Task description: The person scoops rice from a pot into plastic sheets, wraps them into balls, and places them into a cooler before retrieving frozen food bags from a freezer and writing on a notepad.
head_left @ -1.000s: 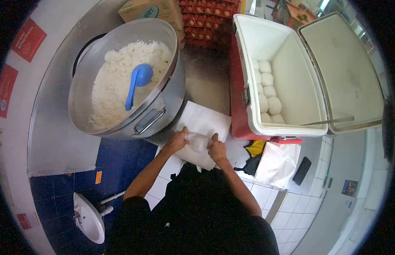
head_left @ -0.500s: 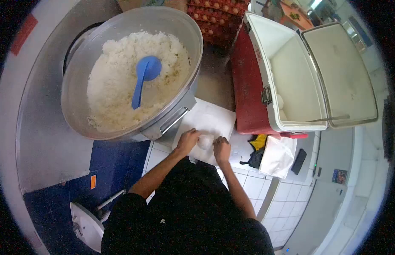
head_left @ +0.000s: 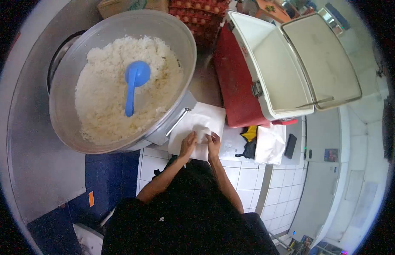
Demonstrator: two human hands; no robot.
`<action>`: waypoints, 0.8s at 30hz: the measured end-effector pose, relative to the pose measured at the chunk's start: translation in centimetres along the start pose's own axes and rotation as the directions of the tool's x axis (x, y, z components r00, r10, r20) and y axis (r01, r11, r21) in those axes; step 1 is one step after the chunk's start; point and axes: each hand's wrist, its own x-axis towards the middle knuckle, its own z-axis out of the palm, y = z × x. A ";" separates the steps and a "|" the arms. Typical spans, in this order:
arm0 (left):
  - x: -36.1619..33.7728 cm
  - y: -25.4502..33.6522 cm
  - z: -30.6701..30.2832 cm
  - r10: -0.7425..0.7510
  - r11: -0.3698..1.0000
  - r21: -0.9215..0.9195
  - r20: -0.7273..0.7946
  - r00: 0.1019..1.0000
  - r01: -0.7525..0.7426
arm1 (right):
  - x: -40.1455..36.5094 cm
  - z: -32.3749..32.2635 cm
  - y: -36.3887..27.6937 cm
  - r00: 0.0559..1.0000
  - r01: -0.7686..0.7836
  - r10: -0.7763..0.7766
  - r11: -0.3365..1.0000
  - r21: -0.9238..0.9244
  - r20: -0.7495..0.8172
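Between my two hands is a small rounded bundle of rice in clear plastic (head_left: 202, 134), above a white sheet (head_left: 208, 114) on the counter. My left hand (head_left: 188, 145) pinches the bundle's left side with bent fingers. On its right side, my right hand (head_left: 213, 143) has its fingers closed on the plastic. A big metal pot (head_left: 188, 55) full of white rice (head_left: 108, 85) stands to the left, and a blue scoop (head_left: 137, 75) lies on the rice.
A red cooler (head_left: 240, 80) with its lid up stands behind right. Egg trays (head_left: 197, 17) are stacked at the back. Right of the sheet lie a black and yellow cloth (head_left: 249, 142), white plastic bags (head_left: 270, 144) and a black phone-like object (head_left: 290, 145).
The camera view has shifted, so pot and cooler appear further left. My hands have come closer together around the bundle, and my right hand has turned more upright.
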 end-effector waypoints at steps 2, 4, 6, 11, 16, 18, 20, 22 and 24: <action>-0.8 2.0 0.9 -0.200 0.957 -0.232 -0.097 0.975 0.173 | -0.2 -1.0 0.4 0.995 -0.006 -0.027 0.946 0.324 0.097; -1.7 5.5 2.4 -0.193 0.956 -0.243 -0.098 0.976 0.165 | -1.4 -1.5 -1.8 0.988 0.033 -0.086 0.927 0.373 0.126; -1.2 5.1 3.7 0.111 0.986 -0.109 -0.115 0.987 -0.124 | -2.1 -2.1 -3.8 0.970 0.201 -0.238 0.902 0.383 0.050; -3.3 14.4 9.0 0.440 0.897 0.007 0.100 0.892 -0.443 | -4.5 -4.4 -13.4 0.887 0.453 -0.442 0.889 0.068 -0.135; -5.9 19.6 16.1 0.519 0.815 0.120 0.287 0.805 -0.567 | -4.0 -12.0 -18.6 0.791 0.544 -0.475 0.834 0.090 -0.387; -6.6 22.5 19.1 0.572 0.775 0.088 0.324 0.754 -0.626 | -4.2 -15.8 -22.9 0.692 0.681 -0.614 0.729 0.061 -0.379; -7.1 25.7 21.3 0.641 0.654 0.169 0.394 0.659 -0.737 | -3.2 -19.3 -25.2 0.676 0.716 -0.658 0.693 0.085 -0.331; -7.9 29.1 22.7 0.679 0.540 0.265 0.424 0.599 -0.799 | -2.3 -22.3 -28.7 0.718 0.689 -0.655 0.717 0.108 -0.236; -8.2 31.1 23.3 0.693 0.431 0.365 0.453 0.561 -0.825 | 0.5 -23.8 -30.7 0.703 0.709 -0.698 0.678 0.194 -0.132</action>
